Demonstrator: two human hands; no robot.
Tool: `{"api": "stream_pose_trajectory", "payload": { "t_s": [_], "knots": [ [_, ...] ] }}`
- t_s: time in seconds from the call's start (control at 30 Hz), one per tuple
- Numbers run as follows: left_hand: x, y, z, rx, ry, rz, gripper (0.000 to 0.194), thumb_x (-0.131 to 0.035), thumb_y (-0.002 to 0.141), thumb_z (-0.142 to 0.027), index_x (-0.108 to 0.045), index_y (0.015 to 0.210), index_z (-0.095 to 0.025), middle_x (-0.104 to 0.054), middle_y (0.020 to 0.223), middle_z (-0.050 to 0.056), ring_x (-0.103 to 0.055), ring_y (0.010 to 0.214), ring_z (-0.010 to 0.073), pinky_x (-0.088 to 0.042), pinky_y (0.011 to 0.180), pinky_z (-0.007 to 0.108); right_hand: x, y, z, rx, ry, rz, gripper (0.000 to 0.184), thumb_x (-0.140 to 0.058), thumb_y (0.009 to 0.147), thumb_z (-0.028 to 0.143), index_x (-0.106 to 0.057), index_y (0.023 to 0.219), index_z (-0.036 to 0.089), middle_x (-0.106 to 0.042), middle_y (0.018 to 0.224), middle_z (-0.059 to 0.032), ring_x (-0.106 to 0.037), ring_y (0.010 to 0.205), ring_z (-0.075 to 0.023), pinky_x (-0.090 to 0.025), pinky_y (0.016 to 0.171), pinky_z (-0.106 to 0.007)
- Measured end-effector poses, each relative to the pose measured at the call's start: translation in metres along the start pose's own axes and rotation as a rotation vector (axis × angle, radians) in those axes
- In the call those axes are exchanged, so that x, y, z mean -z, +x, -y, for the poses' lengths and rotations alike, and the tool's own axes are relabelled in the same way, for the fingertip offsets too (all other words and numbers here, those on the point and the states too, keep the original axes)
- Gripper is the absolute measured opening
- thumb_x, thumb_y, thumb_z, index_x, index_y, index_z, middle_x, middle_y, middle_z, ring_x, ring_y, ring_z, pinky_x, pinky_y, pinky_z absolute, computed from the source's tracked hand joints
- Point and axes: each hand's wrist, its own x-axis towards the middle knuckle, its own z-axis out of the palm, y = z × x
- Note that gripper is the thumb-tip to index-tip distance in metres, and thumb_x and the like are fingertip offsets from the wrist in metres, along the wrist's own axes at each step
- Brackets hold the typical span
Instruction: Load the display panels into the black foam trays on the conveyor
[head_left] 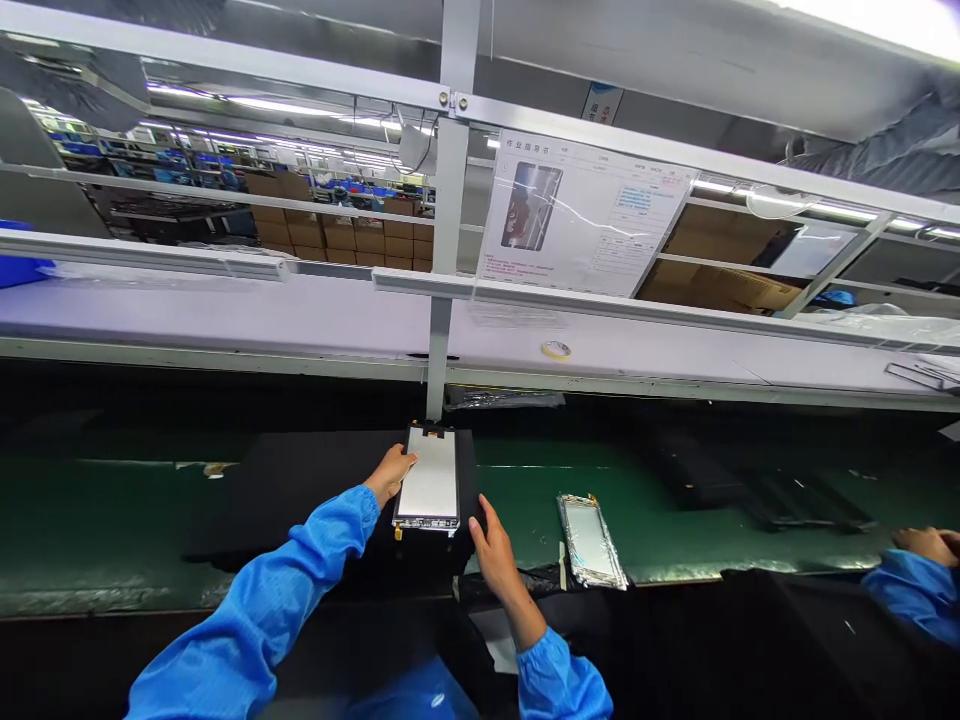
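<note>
A flat rectangular panel (429, 484) with a pale face and dark frame lies on a black mat (300, 490) on the green belt. My left hand (390, 473) rests against the panel's left edge, fingers curled on it. My right hand (493, 548) presses on the mat by the panel's near right corner, fingers together, thumb towards the panel. A second, silvery panel (590, 538) lies flat on the belt to the right, untouched.
A green conveyor belt (97, 520) runs left to right. Above it sits a white shelf (225, 320) with a tape roll (556, 349) and a hanging instruction sheet (585, 215). Another person's hand (930, 545) in a blue sleeve shows at the far right.
</note>
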Motion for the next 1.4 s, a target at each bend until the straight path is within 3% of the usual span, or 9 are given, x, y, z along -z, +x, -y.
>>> {"api": "stream_pose_trajectory", "payload": {
  "t_s": [0.17, 0.3, 0.37, 0.5, 0.67, 0.87, 1.07, 1.4],
  "knots": [
    [0.001, -0.007, 0.001, -0.072, 0.072, -0.068, 0.042, -0.071, 0.083, -0.009, -0.056, 0.121, -0.014, -0.061, 0.138, 0.024, -0.060, 0.130, 0.0339, -0.051, 0.104, 0.043, -0.001, -0.002, 0.003, -0.008, -0.051, 0.028, 0.063, -0.045, 0.097, 0.050, -0.052, 0.148, 0.014, -0.054, 0.153, -0.0153, -0.049, 0.143, -0.0274, -0.037, 0.122, -0.049],
    [0.012, -0.018, -0.001, -0.178, 0.124, -0.065, 0.048, -0.075, 0.081, -0.013, -0.058, 0.126, -0.017, -0.039, 0.163, 0.021, -0.031, 0.154, 0.0333, -0.029, 0.124, 0.045, -0.002, 0.002, 0.017, 0.089, -0.180, -0.053, 0.060, -0.044, 0.099, 0.048, -0.054, 0.147, 0.014, -0.050, 0.156, -0.0157, -0.043, 0.147, -0.0296, -0.035, 0.123, -0.053],
    [0.019, -0.025, 0.002, -0.212, 0.137, -0.052, 0.050, -0.074, 0.083, -0.014, -0.057, 0.130, -0.017, -0.037, 0.164, 0.021, -0.030, 0.154, 0.0337, -0.026, 0.125, 0.047, -0.003, 0.008, 0.030, 0.143, -0.231, -0.051, 0.059, -0.041, 0.100, 0.046, -0.052, 0.148, 0.013, -0.049, 0.156, -0.0159, -0.043, 0.146, -0.0304, -0.037, 0.121, -0.053],
    [0.031, -0.043, 0.022, -0.241, 0.142, -0.008, 0.048, -0.069, 0.087, -0.016, -0.056, 0.134, -0.015, -0.046, 0.159, 0.023, -0.044, 0.147, 0.0332, -0.033, 0.122, 0.047, -0.011, 0.023, 0.055, 0.172, -0.297, 0.031, 0.049, -0.041, 0.099, 0.034, -0.062, 0.139, 0.016, -0.064, 0.141, -0.0156, -0.059, 0.128, -0.0326, -0.048, 0.109, -0.052],
    [0.036, -0.057, 0.056, -0.288, 0.144, 0.017, 0.057, -0.067, 0.089, -0.022, -0.052, 0.144, -0.021, -0.041, 0.163, 0.016, -0.037, 0.151, 0.0338, -0.030, 0.125, 0.046, -0.021, 0.028, 0.070, 0.229, -0.391, 0.082, 0.044, -0.035, 0.099, 0.026, -0.069, 0.127, 0.021, -0.071, 0.126, -0.0122, -0.063, 0.110, -0.0298, -0.052, 0.099, -0.046],
    [0.026, -0.055, 0.075, -0.422, 0.220, -0.036, 0.059, -0.063, 0.090, -0.023, -0.050, 0.147, -0.021, -0.046, 0.161, 0.014, -0.039, 0.150, 0.0312, -0.027, 0.126, 0.048, -0.025, 0.029, 0.061, 0.215, -0.395, 0.102, 0.050, -0.031, 0.102, 0.030, -0.064, 0.135, 0.012, -0.066, 0.137, -0.0167, -0.059, 0.120, -0.0302, -0.049, 0.106, -0.047],
    [0.028, -0.051, 0.078, -0.423, 0.181, -0.058, 0.059, -0.069, 0.085, -0.023, -0.056, 0.142, -0.024, -0.048, 0.160, 0.012, -0.039, 0.150, 0.0316, -0.029, 0.125, 0.046, -0.028, 0.032, 0.050, 0.224, -0.317, 0.070, 0.049, -0.034, 0.102, 0.032, -0.064, 0.136, 0.016, -0.066, 0.136, -0.0161, -0.057, 0.125, -0.0294, -0.048, 0.109, -0.048],
    [0.025, -0.050, 0.076, -0.405, 0.121, -0.080, 0.059, -0.074, 0.078, -0.021, -0.060, 0.135, -0.024, -0.054, 0.155, 0.011, -0.041, 0.149, 0.0322, -0.031, 0.124, 0.044, -0.026, 0.031, 0.050, 0.225, -0.303, 0.128, 0.050, -0.035, 0.101, 0.033, -0.064, 0.136, 0.012, -0.063, 0.140, -0.0188, -0.055, 0.129, -0.0315, -0.045, 0.112, -0.050]
  ]
}}
